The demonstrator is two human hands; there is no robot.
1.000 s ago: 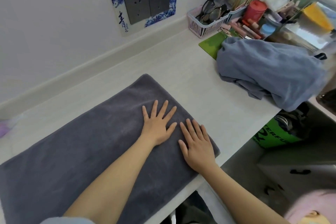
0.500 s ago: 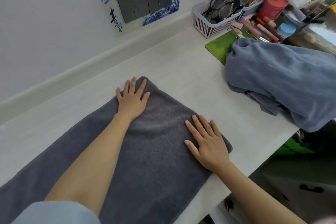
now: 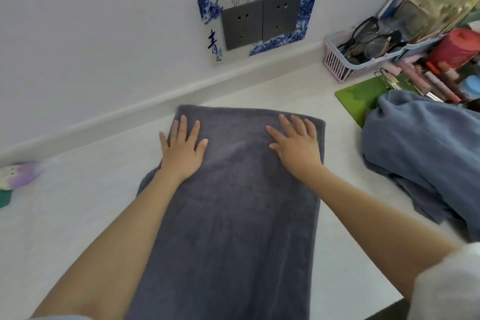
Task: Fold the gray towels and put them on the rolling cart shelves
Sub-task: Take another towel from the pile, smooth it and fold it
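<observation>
A dark gray towel (image 3: 233, 210) lies flat as a long strip on the white counter (image 3: 78, 210), running from the near edge toward the wall. My left hand (image 3: 183, 149) rests palm down on the towel's far left corner, fingers spread, partly over the edge. My right hand (image 3: 296, 144) presses flat on the far right corner. Neither hand grips anything. A second, lighter blue-gray towel (image 3: 426, 153) lies crumpled in a heap at the right. The rolling cart is not in view.
A wall with a double socket plate (image 3: 259, 18) stands behind the counter. A pink basket of glasses (image 3: 363, 52), cosmetics (image 3: 436, 80) and a green mat (image 3: 363, 96) crowd the back right. A small purple object (image 3: 18, 174) sits at the far left.
The view has turned so the towel runs away from me. Both hands slid along the towel to its far end, left to the left corner, right to the right corner.
</observation>
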